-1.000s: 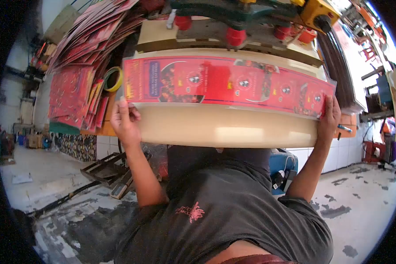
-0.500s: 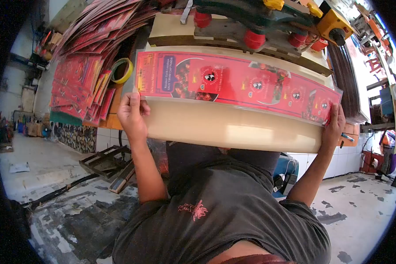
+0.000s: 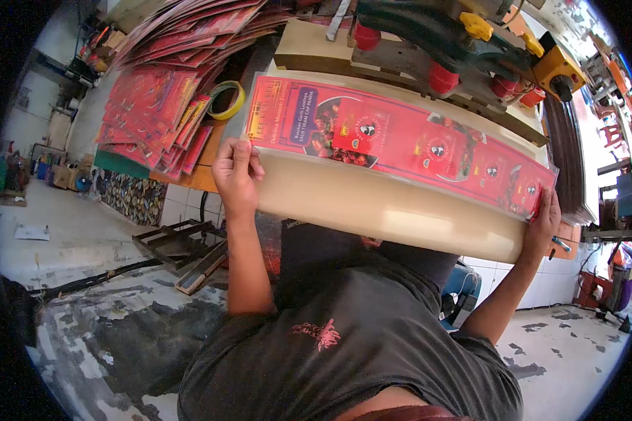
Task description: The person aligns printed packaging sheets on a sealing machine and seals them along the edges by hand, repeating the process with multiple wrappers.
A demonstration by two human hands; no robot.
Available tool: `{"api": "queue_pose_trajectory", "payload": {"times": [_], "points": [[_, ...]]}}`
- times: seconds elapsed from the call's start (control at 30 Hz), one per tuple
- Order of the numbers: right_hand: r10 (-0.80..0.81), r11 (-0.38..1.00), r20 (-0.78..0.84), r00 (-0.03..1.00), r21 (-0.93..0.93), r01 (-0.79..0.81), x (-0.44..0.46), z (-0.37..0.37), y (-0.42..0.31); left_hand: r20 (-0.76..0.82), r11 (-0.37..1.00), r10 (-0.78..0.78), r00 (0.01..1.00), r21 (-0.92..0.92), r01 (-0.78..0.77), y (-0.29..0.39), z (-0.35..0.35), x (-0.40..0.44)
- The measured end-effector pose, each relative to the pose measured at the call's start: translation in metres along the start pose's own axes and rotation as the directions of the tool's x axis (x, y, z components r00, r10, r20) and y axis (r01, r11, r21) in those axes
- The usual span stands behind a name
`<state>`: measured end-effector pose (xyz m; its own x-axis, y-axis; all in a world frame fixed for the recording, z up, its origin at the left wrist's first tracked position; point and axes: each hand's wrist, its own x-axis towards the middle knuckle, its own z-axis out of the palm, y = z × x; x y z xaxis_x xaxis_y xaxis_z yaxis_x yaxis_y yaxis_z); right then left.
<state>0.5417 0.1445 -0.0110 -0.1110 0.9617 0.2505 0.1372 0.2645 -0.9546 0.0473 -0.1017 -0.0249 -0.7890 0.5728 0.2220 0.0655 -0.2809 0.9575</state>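
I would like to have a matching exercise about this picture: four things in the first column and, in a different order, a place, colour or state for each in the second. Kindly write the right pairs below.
Column one
1. Long red strip
2. Roll of tape
3. Left hand
4. Shirt

Column two
A. Dark, with a small pinkish print
B. Yellow, beside the loose red sheets
C. At the strip's end nearest the tape
D. Held out between the left hand and the right hand

Right pairs: 1-D, 2-B, 3-C, 4-A
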Motion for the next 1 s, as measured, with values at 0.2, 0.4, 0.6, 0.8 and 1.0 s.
{"api": "queue_pose_trajectory", "payload": {"times": [0.2, 0.4, 0.6, 0.8, 1.0], "points": [[-0.001, 1.0, 0.017, 1.0, -0.02, 0.001, 0.004, -0.013, 0.01, -0.001, 0.999, 0.001, 1.0, -0.054, -0.001, 0.0, 0.002, -0.002], [0.008, 0.997, -0.048, 0.999, 0.071, -0.004, -0.002, 0.003, 0.002, 0.021, 0.999, -0.015, 1.0, -0.042, 0.016, 0.0, 0.004, 0.002], [0.039, 0.999, 0.017, 0.999, 0.022, -0.039, -0.005, -0.003, 0.003, 0.009, 0.998, -0.065, 0.998, 0.0, 0.065, 0.007, 0.01, 0.002], [-0.039, 0.991, 0.097, 0.994, 0.13, 0.026, -0.003, -0.004, 0.002, 0.077, 0.998, -0.065, 0.995, 0.0, 0.065, 0.005, 0.008, 0.005], [0.106, 0.966, 0.03, 0.994, 0.235, -0.11, -0.003, -0.015, 0.003, 0.049, 0.998, -0.07, 0.996, -0.005, 0.07, 0.0, 0.001, 0.008]]}}
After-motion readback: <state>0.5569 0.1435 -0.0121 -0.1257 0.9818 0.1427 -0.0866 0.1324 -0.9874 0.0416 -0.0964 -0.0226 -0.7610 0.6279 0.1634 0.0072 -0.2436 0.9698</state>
